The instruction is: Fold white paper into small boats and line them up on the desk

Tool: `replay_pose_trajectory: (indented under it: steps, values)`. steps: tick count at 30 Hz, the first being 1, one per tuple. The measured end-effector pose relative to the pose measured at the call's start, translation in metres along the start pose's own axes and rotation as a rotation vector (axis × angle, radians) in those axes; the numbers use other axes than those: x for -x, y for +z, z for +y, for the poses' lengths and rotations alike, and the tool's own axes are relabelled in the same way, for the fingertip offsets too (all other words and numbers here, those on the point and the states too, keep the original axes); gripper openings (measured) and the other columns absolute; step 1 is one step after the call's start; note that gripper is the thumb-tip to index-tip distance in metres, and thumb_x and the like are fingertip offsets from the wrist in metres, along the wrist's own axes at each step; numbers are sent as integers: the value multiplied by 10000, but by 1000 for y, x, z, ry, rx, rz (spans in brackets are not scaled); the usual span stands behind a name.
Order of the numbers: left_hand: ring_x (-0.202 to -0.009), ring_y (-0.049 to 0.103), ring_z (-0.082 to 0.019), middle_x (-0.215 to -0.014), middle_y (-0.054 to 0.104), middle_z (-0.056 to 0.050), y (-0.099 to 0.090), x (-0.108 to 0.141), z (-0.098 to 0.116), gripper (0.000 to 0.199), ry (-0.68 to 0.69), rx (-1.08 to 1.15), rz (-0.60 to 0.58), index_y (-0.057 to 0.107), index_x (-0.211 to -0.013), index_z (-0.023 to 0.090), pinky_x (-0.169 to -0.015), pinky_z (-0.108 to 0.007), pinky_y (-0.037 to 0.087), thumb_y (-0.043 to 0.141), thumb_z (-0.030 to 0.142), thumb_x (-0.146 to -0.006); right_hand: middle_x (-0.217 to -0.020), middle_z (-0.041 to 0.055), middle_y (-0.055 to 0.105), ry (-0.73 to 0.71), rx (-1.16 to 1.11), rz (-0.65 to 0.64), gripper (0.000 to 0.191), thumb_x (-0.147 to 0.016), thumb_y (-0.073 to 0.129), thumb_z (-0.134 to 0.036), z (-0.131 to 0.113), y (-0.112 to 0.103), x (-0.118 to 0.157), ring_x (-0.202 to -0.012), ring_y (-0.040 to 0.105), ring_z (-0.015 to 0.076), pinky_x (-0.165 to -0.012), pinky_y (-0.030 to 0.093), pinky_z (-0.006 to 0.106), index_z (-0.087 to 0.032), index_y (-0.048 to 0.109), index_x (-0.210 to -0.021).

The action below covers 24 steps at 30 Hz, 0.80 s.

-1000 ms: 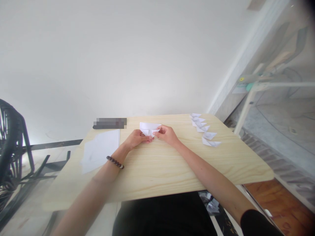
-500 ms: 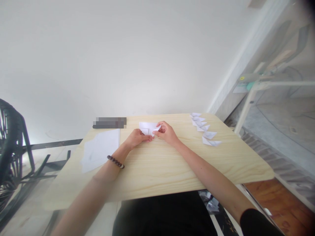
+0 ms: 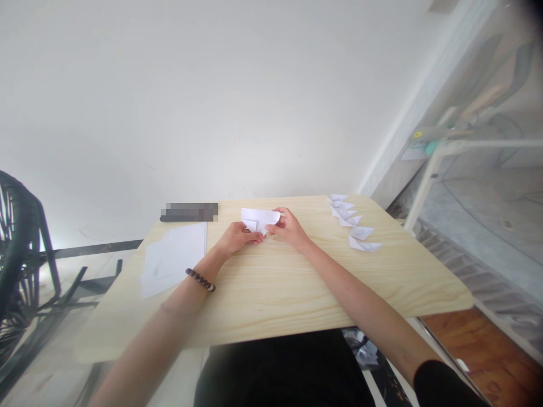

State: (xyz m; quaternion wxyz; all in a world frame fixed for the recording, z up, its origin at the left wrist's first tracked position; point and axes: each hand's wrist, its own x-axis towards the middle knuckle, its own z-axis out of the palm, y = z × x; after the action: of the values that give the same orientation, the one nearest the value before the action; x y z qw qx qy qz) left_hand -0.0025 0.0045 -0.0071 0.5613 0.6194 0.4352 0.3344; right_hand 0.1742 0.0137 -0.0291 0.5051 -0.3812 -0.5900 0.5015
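Between my two hands is a small white sheet of paper (image 3: 259, 216), partly folded, with a flap standing at its left side. My left hand (image 3: 238, 238) pinches the lower left part, thumb in front. On the right edge, my right hand (image 3: 287, 227) grips the paper between thumb and fingers. Some of the paper's lower side is hidden by my fingers. Several folded white paper boats (image 3: 363, 245) stand in a row to the right of my hands.
A stack of white paper sheets (image 3: 176, 257) lies at the left of the light wooden table (image 3: 271, 299). Behind it is a dark, pixelated long object (image 3: 189, 212). A black woven chair (image 3: 25, 243) stands left of the table, and a white wall rises behind.
The paper's right edge has lifted and its upper part now curves across more evenly. My right fingers have shifted slightly along that edge; my left hand has hardly moved.
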Motion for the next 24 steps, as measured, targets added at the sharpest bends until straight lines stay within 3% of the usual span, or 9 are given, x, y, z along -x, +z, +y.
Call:
replay_pose_trajectory:
  steps: [11, 16, 24]
  values:
    - [-707, 591, -202, -698, 656, -62, 1, -2, -2, 310, -4, -89, 123, 647, -714, 108, -659, -293, 441, 713, 331, -508, -728, 6, 622, 31, 15, 21, 458, -554, 689, -301, -4, 3, 2, -563, 577, 106, -577, 482, 271, -172, 462, -932]
    - [-687, 577, -168, -726, 650, -57, -1, -4, -5, 300, 14, -64, 102, 638, -725, 107, -659, -273, 424, 691, 340, -543, -747, 39, 645, 73, 32, -35, 350, -601, 658, -359, -7, -1, 3, -646, 589, 124, -626, 468, 263, -142, 596, -868]
    - [-644, 550, -132, -675, 616, -39, -3, -8, -10, 255, 14, -13, 90, 626, -678, 103, -628, -251, 414, 674, 331, -573, -761, 41, 643, 56, -104, -94, 326, -683, 594, -361, -4, -6, 1, -707, 585, 116, -684, 458, 253, -139, 605, -921]
